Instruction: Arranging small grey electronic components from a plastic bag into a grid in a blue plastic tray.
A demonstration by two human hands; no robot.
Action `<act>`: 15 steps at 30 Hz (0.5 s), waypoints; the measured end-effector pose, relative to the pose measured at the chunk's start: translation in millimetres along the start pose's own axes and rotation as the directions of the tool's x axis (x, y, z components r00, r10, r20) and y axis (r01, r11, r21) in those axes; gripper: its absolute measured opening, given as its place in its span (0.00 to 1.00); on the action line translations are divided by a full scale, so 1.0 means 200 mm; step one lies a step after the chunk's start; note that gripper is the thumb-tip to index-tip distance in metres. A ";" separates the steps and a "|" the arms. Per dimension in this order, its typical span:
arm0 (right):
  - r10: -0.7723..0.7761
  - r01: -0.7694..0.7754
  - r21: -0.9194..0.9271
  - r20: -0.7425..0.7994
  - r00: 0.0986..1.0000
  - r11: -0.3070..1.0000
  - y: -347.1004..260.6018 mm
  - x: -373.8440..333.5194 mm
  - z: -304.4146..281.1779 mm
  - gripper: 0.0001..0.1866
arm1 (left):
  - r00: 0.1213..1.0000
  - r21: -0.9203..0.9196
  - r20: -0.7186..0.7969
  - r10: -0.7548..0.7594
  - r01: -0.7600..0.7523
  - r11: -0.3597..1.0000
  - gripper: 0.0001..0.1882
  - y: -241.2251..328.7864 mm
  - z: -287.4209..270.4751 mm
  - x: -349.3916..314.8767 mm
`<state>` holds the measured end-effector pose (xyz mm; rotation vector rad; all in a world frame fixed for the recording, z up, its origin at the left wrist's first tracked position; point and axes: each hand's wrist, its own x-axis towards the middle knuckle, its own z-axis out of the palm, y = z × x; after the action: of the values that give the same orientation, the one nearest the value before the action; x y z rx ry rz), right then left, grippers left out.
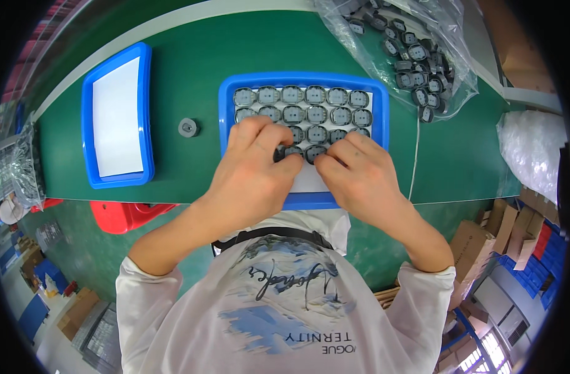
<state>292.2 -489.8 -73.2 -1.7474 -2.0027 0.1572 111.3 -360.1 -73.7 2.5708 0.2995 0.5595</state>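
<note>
A blue-rimmed tray [226, 93] with a white bottom lies in front of me, holding rows of small oval dark grey plastic parts [292, 94]. My left hand [254, 171] is closed over the left of the nearest row, thumb and forefinger around a dark grey plastic part [279, 153]. At the right of that row, my right hand [363, 177] has its fingers curled together beside another plastic part [313, 153]. What lies between its fingertips is mostly hidden. Both hands cover some parts in the nearer rows.
Left of the tray, a round grey piece [188, 128] sits on the green table [185, 62]. Farther left lies a second blue tray [148, 124] with a white bottom. A clear plastic bag [456, 87] of loose grey parts is at the back right. A red stool [120, 217] stands below the table edge.
</note>
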 end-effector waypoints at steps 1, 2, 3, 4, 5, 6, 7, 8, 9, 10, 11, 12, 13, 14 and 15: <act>0.001 -0.001 -0.005 0.005 1.000 1.000 -0.01 0.01 -0.01 0.10 | 1.000 -0.041 -0.002 0.016 -0.016 0.999 0.10 -0.01 -0.03 0.01; 0.025 -0.024 0.047 -0.010 1.000 0.999 -0.01 0.02 -0.04 0.10 | 1.000 -0.045 -0.026 -0.002 0.001 0.999 0.11 -0.03 -0.07 0.01; 0.047 -0.045 0.101 -0.023 0.999 0.994 -0.01 0.03 -0.06 0.11 | 0.999 -0.049 -0.050 -0.021 0.019 0.999 0.11 -0.06 -0.13 0.00; 0.047 -0.045 0.096 -0.020 0.999 0.994 0.01 0.03 -0.10 0.11 | 0.988 -0.005 -0.089 -0.127 0.127 0.992 0.12 -0.09 -0.18 -0.02; 0.116 -0.112 0.039 -0.120 0.986 0.993 0.06 0.02 -0.15 0.11 | 0.965 0.029 -0.130 -0.226 0.232 0.972 0.13 -0.13 -0.22 -0.04; 0.173 -0.179 -0.009 -0.223 0.959 0.984 0.13 0.01 -0.19 0.11 | 0.944 0.070 -0.157 -0.290 0.304 0.950 0.14 -0.17 -0.25 -0.06; 0.208 -0.248 -0.111 -0.286 0.935 0.962 0.23 0.01 -0.23 0.10 | 0.917 0.109 -0.186 -0.352 0.375 0.921 0.14 -0.20 -0.27 -0.09; 0.319 -0.376 -0.138 -0.313 0.894 0.916 0.32 0.01 -0.26 0.10 | 0.913 0.168 -0.134 -0.384 0.403 0.900 0.15 -0.21 -0.30 -0.12; 0.401 -0.469 -0.212 -0.296 0.867 0.858 0.38 0.02 -0.29 0.10 | 0.914 0.165 -0.133 -0.385 0.403 0.900 0.15 -0.23 -0.29 -0.15; 0.465 -0.525 -0.190 -0.286 0.838 0.829 0.45 0.02 -0.28 0.12 | 0.917 0.175 -0.084 -0.390 0.398 0.900 0.15 -0.26 -0.27 -0.19; 0.463 -0.521 -0.186 -0.283 0.840 0.833 0.50 0.02 -0.25 0.12 | 0.916 0.192 -0.037 -0.399 0.398 0.897 0.15 -0.28 -0.25 -0.22; 0.461 -0.525 -0.229 -0.278 0.843 0.820 0.54 0.02 -0.23 0.13 | 0.900 0.124 -0.085 -0.428 0.436 0.891 0.13 -0.28 -0.23 -0.24; 0.460 -0.527 -0.273 -0.273 0.845 0.805 0.57 0.02 -0.21 0.13 | 0.898 0.128 -0.087 -0.432 0.440 0.889 0.13 -0.27 -0.23 -0.24; 0.433 -0.505 -0.257 -0.291 0.853 0.824 0.59 0.03 -0.21 0.13 | 0.882 0.032 -0.116 -0.458 0.464 0.885 0.12 -0.25 -0.24 -0.24; 0.428 -0.499 -0.250 -0.288 0.857 0.830 0.60 0.05 -0.21 0.13 | 0.864 -0.066 -0.141 -0.484 0.479 0.875 0.11 -0.24 -0.26 -0.24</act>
<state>418.0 -468.3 -80.8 -2.3274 -1.4661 -0.2102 40.4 -312.0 -73.2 2.2977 0.9501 0.5620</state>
